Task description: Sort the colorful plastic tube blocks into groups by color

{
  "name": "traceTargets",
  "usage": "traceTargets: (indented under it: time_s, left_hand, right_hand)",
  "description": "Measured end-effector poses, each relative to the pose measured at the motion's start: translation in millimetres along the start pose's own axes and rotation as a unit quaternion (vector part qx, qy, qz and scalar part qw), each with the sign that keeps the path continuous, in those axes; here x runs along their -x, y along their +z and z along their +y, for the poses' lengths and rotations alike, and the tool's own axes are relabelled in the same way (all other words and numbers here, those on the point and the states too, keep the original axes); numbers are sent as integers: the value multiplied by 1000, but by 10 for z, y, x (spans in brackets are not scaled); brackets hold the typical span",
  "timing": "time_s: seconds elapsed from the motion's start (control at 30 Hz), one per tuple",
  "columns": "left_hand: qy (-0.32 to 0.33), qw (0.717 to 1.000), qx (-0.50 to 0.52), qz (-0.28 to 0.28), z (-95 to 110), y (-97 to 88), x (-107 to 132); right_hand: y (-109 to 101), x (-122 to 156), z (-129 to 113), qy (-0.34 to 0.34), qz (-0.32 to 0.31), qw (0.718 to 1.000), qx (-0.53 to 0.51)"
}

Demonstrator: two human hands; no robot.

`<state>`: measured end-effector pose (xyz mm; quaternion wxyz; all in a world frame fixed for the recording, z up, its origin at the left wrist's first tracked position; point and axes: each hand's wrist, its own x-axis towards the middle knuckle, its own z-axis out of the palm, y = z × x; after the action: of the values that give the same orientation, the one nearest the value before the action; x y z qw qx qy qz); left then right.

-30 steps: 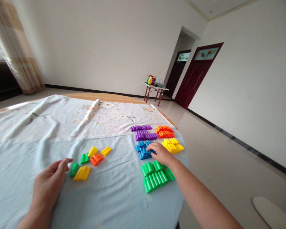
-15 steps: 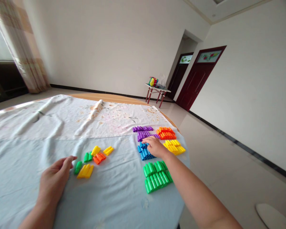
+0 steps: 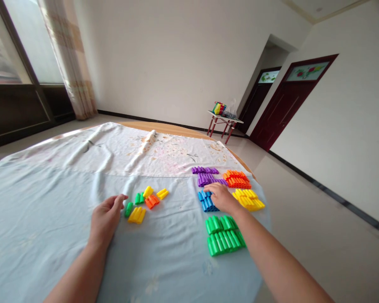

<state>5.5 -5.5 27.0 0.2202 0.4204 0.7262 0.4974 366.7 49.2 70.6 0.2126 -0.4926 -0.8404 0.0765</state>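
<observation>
My right hand [image 3: 221,197] reaches over the blue plastic tubes [image 3: 209,205], fingers bent and closed on a blue tube in their upper row. It hides part of this group. On the left, my left hand [image 3: 106,216] rests with curled fingers, thumb and forefinger close together; whatever they may hold is hidden. Just right of its fingertips lies a green tube [image 3: 128,209]. Around that are loose yellow tubes [image 3: 137,215], a green pair [image 3: 139,198], orange tubes [image 3: 152,201] and more yellow tubes [image 3: 162,193].
Stacked purple tubes [image 3: 207,179], orange tubes [image 3: 237,179], yellow tubes [image 3: 249,199] and green tubes [image 3: 225,236] surround the blue group near the table's right edge. A wrinkled cloth [image 3: 66,189] covers the round table. Behind it stands a small side table [image 3: 225,117] with bags.
The camera has turned left, so everything sits further right in view. My right hand stays at the blue tubes, and my left hand stays beside the loose green tube.
</observation>
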Motion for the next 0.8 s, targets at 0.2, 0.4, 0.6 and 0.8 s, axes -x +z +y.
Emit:
traceTargets:
  time_s: [0.2, 0.4, 0.6, 0.8]
  left_hand:
    - [16, 1000, -22, 4, -6, -4, 1]
    - [56, 992, -109, -19, 14, -7, 30]
    - [100, 979, -150, -98, 21, 14, 32]
    - [137, 964, -115, -194, -10, 200, 136]
  right_hand:
    - [254, 17, -773, -79, 23, 991, -106]
    - [730, -66, -1256, -89, 6, 980, -180]
    - [911, -69, -1162, -18, 75, 977, -201]
    - [1050, -17, -1055, 36, 140, 966, -215]
